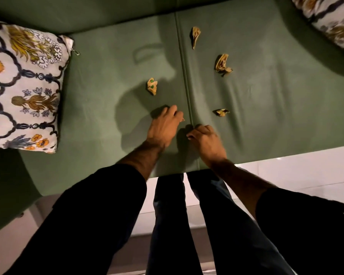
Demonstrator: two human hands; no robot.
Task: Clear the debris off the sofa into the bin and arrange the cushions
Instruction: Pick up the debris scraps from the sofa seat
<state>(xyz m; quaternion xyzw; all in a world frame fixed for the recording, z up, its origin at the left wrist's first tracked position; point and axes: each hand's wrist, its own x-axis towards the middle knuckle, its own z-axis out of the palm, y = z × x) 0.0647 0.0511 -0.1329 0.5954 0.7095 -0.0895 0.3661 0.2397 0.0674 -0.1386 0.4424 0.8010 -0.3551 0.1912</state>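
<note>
Green fabric fills the head camera's view: a sofa (107, 62) seen from above, with a seam running away from the person down the middle of the seat. A patterned cushion (24, 86) lies on the seat at the far left, and a second patterned cushion (326, 22) shows at the top right corner. No bin is in view.

Four crumpled brown paper scraps lie on the seat. One, with green specks (152, 86), sits left of the seam, just beyond the left hand (163, 126). Right of the seam, a small flat scrap (221, 112) lies nearest the right hand (205, 139), ahead of it and slightly to the right. Further back are a curled scrap (223, 64) and, furthest away beside the seam, a narrow scrap (195, 36) whose long axis runs away from the person.

Both hands rest low on the seat, close together on either side of the seam. The left hand's fingers are curled in, with a pale tip showing at them, so it may be pinching a bit of debris, but the motion blur prevents certainty. The right hand's fingers are also curled down; whether it holds anything cannot be told.

Judging by position, the speckled scrap suits the left hand and the small flat scrap suits the right, each a short reach forward.
</note>
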